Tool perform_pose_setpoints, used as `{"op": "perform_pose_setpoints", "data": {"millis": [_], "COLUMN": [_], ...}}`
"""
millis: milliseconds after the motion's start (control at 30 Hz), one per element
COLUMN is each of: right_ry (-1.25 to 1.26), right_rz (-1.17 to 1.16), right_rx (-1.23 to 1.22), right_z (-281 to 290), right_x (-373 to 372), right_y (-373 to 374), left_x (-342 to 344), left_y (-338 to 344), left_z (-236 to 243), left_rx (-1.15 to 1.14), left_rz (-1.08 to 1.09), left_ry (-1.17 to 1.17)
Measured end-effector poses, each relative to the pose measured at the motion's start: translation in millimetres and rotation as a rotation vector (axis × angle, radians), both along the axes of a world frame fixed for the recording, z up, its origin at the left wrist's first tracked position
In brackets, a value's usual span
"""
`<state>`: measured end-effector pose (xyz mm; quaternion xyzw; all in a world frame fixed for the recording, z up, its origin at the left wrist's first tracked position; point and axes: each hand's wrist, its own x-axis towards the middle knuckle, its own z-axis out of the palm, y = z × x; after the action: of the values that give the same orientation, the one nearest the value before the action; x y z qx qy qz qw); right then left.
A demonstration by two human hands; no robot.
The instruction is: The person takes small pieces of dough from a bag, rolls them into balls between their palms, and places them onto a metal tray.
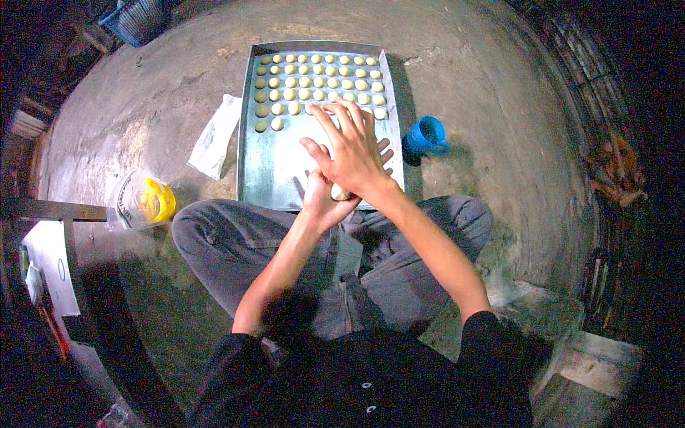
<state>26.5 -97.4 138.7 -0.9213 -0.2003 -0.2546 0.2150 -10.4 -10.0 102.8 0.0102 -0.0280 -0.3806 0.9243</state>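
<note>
My left hand [323, 203] is turned palm up above the near edge of a metal tray [275, 171]. A pale lump of dough [340, 192] lies in its palm, partly covered by the heel of my right hand. My right hand [349, 150] crosses over the left one, its fingers stretched out and spread, and it hides most of the left fingers. Rows of small round dough balls [305, 82] fill the far part of the tray; a few sit behind my right fingertips.
Left of the tray lies a white sheet or bag [217, 135] on the concrete floor [471, 78]. A blue mug [427, 135] stands close to the tray's right side. Farther left is a clear tub [125, 200] with something yellow. My crossed legs [235, 246] border the tray's near edge.
</note>
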Motion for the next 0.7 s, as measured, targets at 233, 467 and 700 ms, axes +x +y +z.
{"op": "perform_pose_setpoints", "data": {"millis": [233, 467, 700], "right_ry": [-0.007, -0.075, -0.067], "right_rz": [0.014, 0.0, 0.025], "right_rx": [-0.035, 0.07, 0.135], "right_z": [9, 10, 1], "right_x": [7, 9, -9], "right_y": [-3, -8, -11], "left_x": [2, 0, 1], "left_y": [-3, 0, 4], "left_z": [-25, -15, -5], "left_rx": [-0.407, -0.445, 0.046], "left_rz": [-0.12, -0.154, 0.034], "left_ry": [0.085, 0.059, 0.109]}}
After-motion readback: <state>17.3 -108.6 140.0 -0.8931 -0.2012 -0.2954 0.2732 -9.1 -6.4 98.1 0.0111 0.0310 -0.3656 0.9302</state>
